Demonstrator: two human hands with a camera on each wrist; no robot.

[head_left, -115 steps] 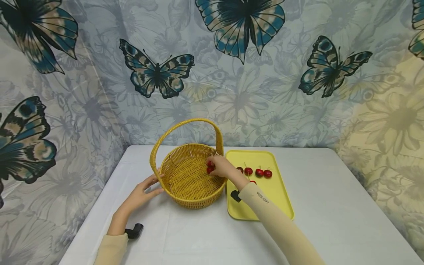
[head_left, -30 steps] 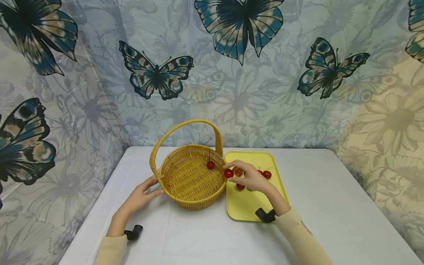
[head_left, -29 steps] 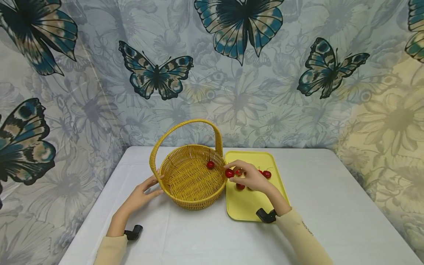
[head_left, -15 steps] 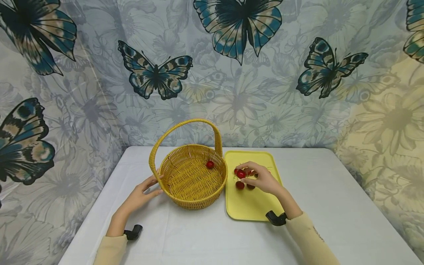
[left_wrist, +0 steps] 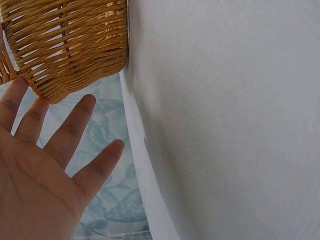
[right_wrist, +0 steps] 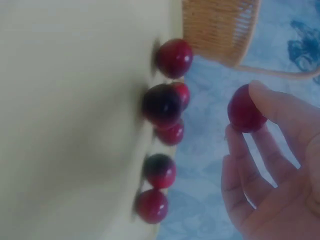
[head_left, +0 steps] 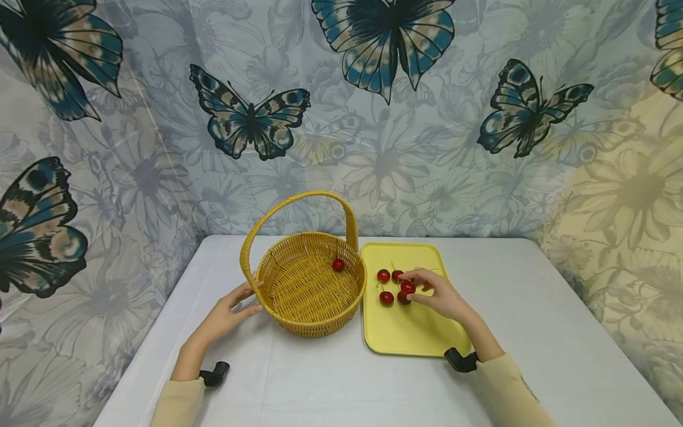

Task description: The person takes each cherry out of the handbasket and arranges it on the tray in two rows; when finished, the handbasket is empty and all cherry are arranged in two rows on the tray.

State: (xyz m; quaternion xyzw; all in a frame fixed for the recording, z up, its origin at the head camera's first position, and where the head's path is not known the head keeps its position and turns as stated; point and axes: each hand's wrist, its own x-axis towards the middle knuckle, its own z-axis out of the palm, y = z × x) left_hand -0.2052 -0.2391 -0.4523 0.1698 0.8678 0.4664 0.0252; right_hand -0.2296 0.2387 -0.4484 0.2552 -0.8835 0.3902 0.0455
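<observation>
My right hand (head_left: 443, 296) pinches a red cherry (right_wrist: 245, 110) between thumb and fingers above the yellow tray (head_left: 400, 338). Several other cherries (head_left: 386, 298) lie on that tray, some partly hidden behind the hand in the head view. To its left stands a yellow woven basket (head_left: 312, 323) with a tall arched handle; one cherry (head_left: 338, 264) lies inside near its right wall. My left hand (head_left: 229, 311) rests at the basket's left side, fingers spread. In the left wrist view, fingertips (left_wrist: 20, 82) touch the woven wall, while the thumb stands apart from it.
A white cloth covers the table (head_left: 299, 379). Behind it hangs a patterned backdrop (head_left: 384, 166) with butterflies and flowers. The basket's handle (head_left: 309, 196) arches high above its rim, and the tray sits close against the basket's right side.
My right hand was in the basket; it has since moved right, carrying a cherry from the basket's rim to over the tray's middle. The left hand and basket have stayed put.
</observation>
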